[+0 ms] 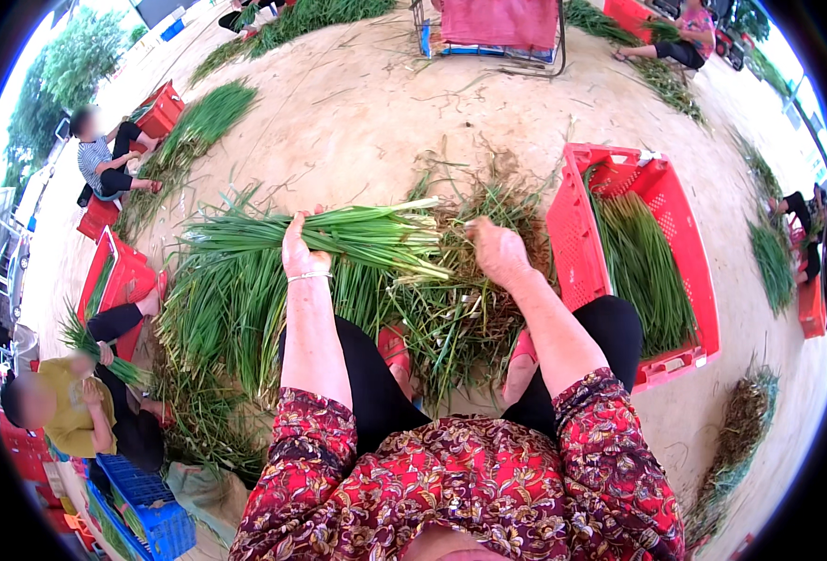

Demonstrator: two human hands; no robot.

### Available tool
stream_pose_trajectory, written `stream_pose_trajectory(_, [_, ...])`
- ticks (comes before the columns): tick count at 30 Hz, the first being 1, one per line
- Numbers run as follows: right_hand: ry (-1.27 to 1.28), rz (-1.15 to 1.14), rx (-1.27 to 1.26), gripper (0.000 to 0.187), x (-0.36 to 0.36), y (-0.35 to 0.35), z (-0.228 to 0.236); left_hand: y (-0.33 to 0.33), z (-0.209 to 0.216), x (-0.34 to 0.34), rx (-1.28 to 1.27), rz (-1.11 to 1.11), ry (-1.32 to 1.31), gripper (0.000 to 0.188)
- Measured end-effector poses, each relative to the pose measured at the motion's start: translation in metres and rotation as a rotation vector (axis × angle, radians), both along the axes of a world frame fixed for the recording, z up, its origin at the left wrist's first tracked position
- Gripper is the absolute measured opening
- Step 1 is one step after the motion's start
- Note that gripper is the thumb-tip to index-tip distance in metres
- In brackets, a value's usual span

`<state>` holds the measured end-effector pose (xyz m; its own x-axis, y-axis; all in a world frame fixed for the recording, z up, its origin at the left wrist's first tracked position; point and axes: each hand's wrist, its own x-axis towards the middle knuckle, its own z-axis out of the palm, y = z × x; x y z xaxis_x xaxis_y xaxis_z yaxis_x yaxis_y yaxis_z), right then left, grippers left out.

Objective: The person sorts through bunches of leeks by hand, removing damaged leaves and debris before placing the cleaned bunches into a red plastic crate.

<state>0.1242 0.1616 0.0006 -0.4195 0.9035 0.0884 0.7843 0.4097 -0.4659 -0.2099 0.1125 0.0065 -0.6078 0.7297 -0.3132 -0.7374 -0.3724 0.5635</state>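
Left hand (299,251) is gripping a bunch of long, slender green stalks (376,232) above a loose heap of leafy green stalks (222,304). Right hand (500,252) is hovering near the bunch's pale ends (425,239), fingers curling; cannot tell whether it is holding anything.

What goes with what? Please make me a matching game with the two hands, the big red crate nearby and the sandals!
Column one:
1. Left hand
2. Right hand
3. Crate
4. Sandals

Column two:
A. On the feet
B. Holding a green bunch
C. Red, with long stalks inside
D. Just right of the bunch's pale ends

Right pairs: 1-B, 2-D, 3-C, 4-A
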Motion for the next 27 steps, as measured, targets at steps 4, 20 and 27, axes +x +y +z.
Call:
stream_pose_trajectory(4, [0.440,-0.224,0.084,0.018,0.034,0.021,-0.009,0.000,-0.010,-0.027,0.011,0.061,-0.048,0.007])
stream_pose_trajectory(20, [0.619,0.020,-0.146,0.026,-0.026,-0.004,0.003,0.003,0.011,0.030,0.178,-0.070,0.045,0.019])
stream_pose_trajectory(27, [0.941,0.079,-0.407,0.007,-0.026,-0.016,0.014,0.000,0.030,0.041,0.214,-0.108,0.009,0.027])
